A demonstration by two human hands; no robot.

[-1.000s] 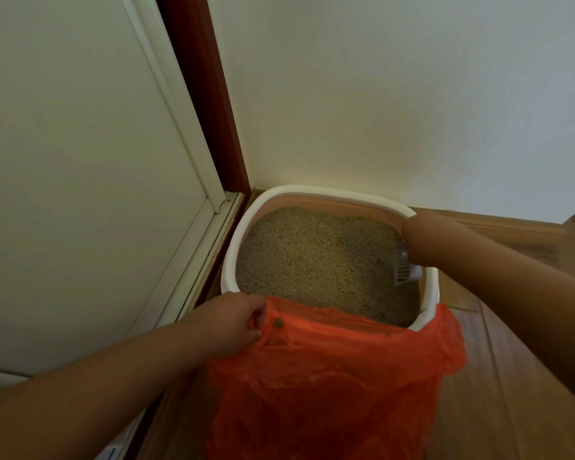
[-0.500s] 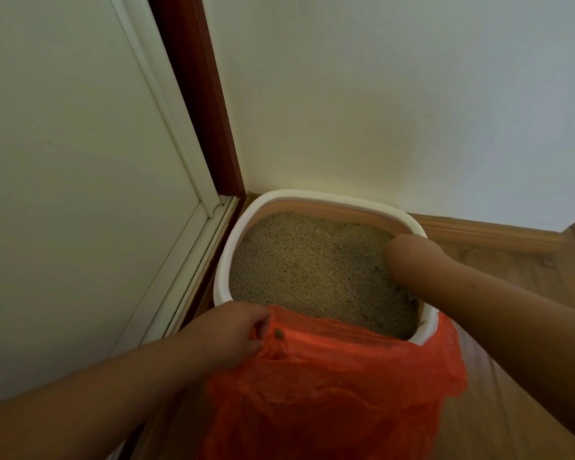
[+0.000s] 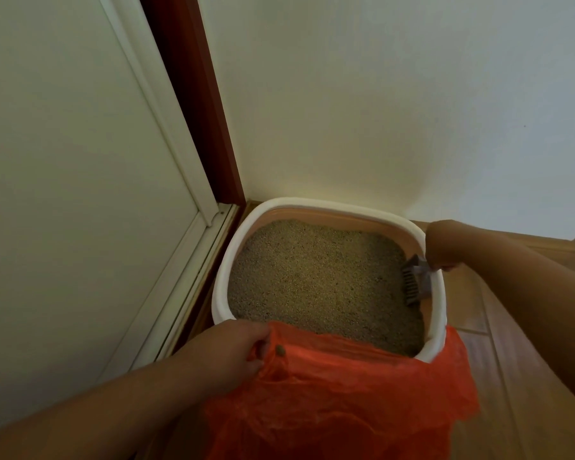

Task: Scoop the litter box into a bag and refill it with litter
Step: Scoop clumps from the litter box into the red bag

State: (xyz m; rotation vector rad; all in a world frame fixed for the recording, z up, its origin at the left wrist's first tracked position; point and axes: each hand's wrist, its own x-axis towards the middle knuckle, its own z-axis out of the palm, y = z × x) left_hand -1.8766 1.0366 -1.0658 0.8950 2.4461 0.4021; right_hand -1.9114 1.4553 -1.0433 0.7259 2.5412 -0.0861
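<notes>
A white-rimmed litter box (image 3: 233, 247) stands on the floor in the corner, filled with tan litter (image 3: 316, 280). My left hand (image 3: 226, 353) grips the left edge of an orange plastic bag (image 3: 346, 400) held against the box's near rim; a small brown clump (image 3: 281, 351) lies on the bag's edge. My right hand (image 3: 445, 244) holds the handle of a grey slotted scoop (image 3: 412, 280) at the box's right side, its blade dipped toward the litter.
A cream wall (image 3: 379, 111) rises behind the box. A white door panel (image 3: 63, 161) with a dark red frame (image 3: 196, 101) is at the left. Wooden floor (image 3: 512, 343) extends to the right of the box.
My right hand pushed down into the litter at the box's right side, then drew back up to the rim, so the scoop shows again. The left hand kept its hold on the bag.
</notes>
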